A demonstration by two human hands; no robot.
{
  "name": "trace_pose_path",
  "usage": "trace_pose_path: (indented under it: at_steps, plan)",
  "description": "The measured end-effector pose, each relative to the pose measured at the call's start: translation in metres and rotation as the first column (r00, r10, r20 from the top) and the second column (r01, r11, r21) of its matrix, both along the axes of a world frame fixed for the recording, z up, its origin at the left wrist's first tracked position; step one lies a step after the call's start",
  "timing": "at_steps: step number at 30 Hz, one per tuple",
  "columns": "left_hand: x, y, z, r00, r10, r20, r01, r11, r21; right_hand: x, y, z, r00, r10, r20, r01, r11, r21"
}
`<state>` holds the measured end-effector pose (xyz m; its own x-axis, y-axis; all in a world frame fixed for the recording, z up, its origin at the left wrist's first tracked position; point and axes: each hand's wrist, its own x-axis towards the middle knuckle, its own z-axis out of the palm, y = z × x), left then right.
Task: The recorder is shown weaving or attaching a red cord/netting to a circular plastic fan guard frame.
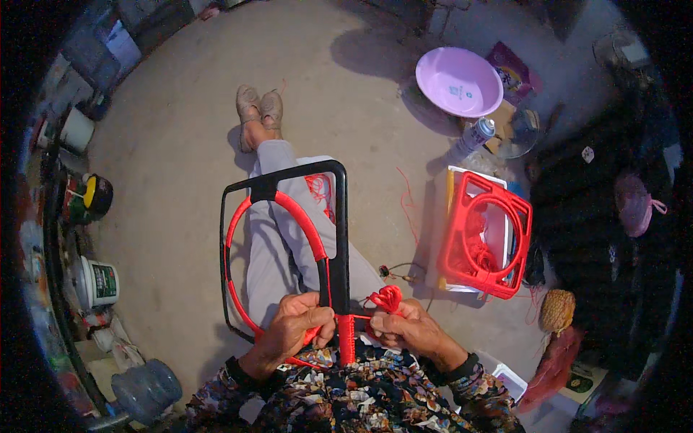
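A black rounded-rectangle frame [341, 231] with a ring inside it rests upright across my lap. Red cord wraps much of the ring [296, 216] and a stretch of the frame's near side. My left hand [297, 323] is closed around the ring's lower right part. Pinched in my right hand [410, 328] is a looped bundle of red cord [387, 297], just right of the frame. A short strand runs from that hand to the wrapped bar. My left fingertips are partly hidden behind the ring.
To the right, a fully red frame [522, 216] leans on a white box [498, 173] with red cord inside. Beyond stand a spray can [476, 133] and a purple basin [460, 79]. Buckets [99, 281] and a water jug [146, 390] line the left. Loose red cord lies on the floor.
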<state>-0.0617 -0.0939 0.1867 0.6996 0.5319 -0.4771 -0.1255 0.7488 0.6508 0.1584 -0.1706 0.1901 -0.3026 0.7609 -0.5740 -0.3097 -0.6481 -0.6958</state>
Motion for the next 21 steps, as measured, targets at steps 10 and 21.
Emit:
trace_pose_path:
  at_steps: [10, 21]
  plan:
    - [0.002, 0.0, -0.005, 0.999, -0.041, -0.012, 0.041, 0.999, 0.015, 0.026, 0.056, -0.028, 0.622, -0.165, 0.765, -0.214, 0.904, 0.369]
    - [-0.006, -0.001, -0.016, 0.998, -0.013, 0.058, 0.015, 0.999, -0.038, -0.036, 0.075, -0.018, 0.962, 0.11, 0.251, -0.198, 0.911, 0.363]
